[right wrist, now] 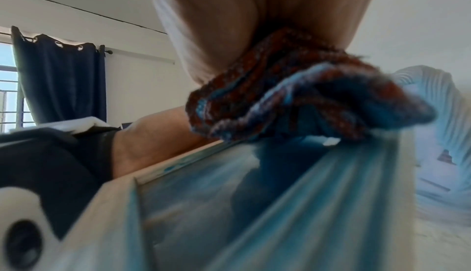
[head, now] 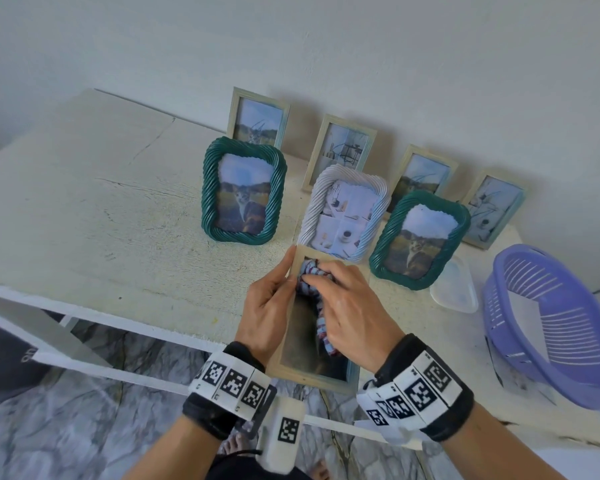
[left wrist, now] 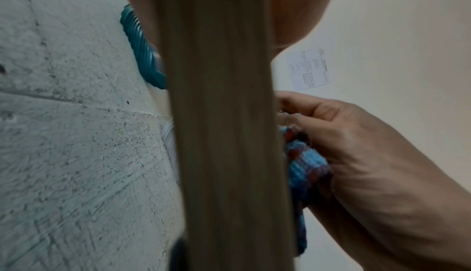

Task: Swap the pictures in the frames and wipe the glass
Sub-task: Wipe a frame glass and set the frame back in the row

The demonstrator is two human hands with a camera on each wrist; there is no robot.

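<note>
Head view: L hand grips the left edge of a wooden frame, thumb along the rail; frame held at 6 o'clock, over the near edge of the tabletop. R hand has fingers curled round a bunched checked cloth, pressing it on the glass at the frame's upper part. Standing on tabletop: green frame at 11 o'clock; white frame at 12, just beyond the held frame; second green frame at 1. Four pale frames behind them along the wall. Clear lid and purple basket at 3 o'clock.

L wrist view: wooden frame's edge fills centre, blurred. R hand at 3 o'clock, w/ cloth against the frame. Green frame at 10 o'clock. Paper note on wall at 2.

R wrist view: cloth under fingers, on glass by the frame's rail. L wrist band at 9 o'clock. White frame at 3, blurred.
</note>
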